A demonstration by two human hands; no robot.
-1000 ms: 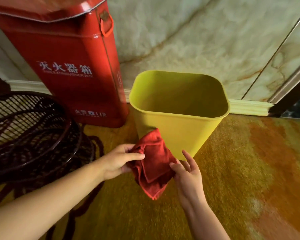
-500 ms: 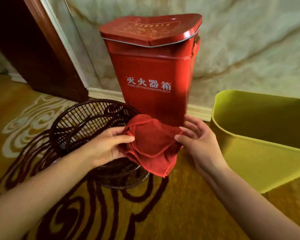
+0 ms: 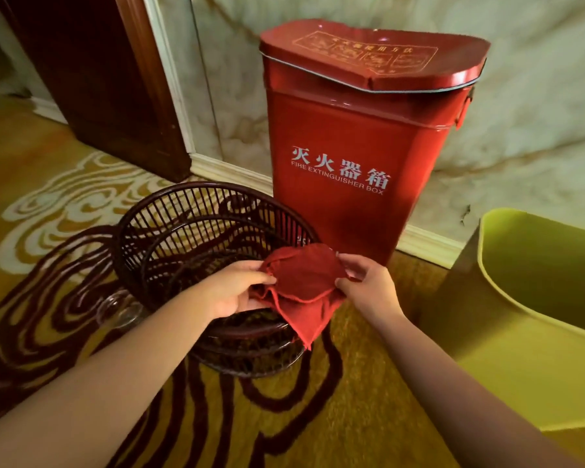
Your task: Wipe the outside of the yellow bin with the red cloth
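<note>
- My left hand (image 3: 232,288) pinches the left edge of the red cloth (image 3: 303,285), thumb on top and fingers under it.
- My right hand (image 3: 365,285) pinches the right edge the same way; the cloth is slung between the two hands, loosely folded, with one corner hanging down toward me.
- The cloth hangs over the near rim of the dark wire basket (image 3: 196,244) on the carpet (image 3: 65,184). I cannot tell whether the hanging corner touches the basket.
- The yellow bin (image 3: 520,339) stands on the carpet to the right, well apart from the cloth. Nothing is in contact with its outer wall.
- A red fire extinguisher box (image 3: 352,146) stands against the far wall, between basket and bin.
- Step in hand, as I judge it: arranging or refolding the cloth. No wiping stroke is under way.
- Next move calls for carrying the cloth right, to the bin's outer wall, and pressing a flat fold against it; one hand may need to steady the rim.
- Limits of view: the bin is cut off by the right edge, so its far and right sides are unseen. Its base is partly hidden by my right forearm.
- A clear, glassy object beside the basket's lower left cannot be identified.
</note>
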